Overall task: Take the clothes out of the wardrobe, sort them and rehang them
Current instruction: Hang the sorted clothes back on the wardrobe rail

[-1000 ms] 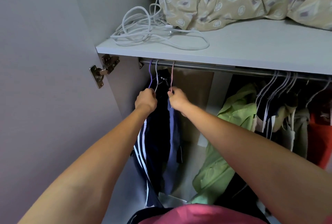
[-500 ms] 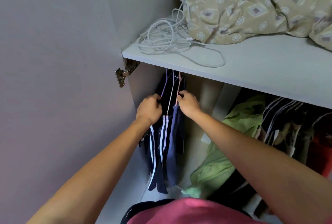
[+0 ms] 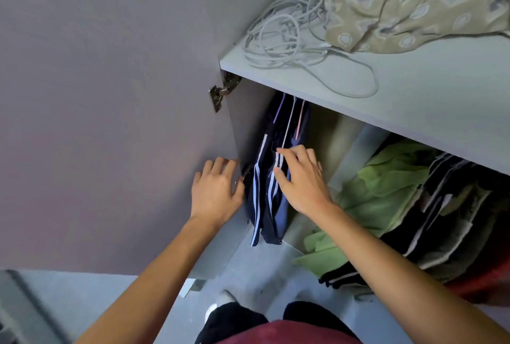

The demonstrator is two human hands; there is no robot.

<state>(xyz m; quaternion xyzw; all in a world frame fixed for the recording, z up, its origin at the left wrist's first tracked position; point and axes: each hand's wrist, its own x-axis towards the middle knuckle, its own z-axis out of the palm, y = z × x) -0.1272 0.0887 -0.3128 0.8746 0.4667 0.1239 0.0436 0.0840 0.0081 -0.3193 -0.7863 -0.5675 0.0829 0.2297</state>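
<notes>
At the wardrobe's left end, under the shelf (image 3: 414, 101), navy striped trousers (image 3: 266, 186) hang long axis vertical from thin hangers (image 3: 288, 123). Your right hand (image 3: 300, 178) is nearer, its spread fingers touching the fabric, gripping nothing. Your left hand (image 3: 216, 189) rests flat on the open door (image 3: 110, 123), just left of the trousers.
</notes>
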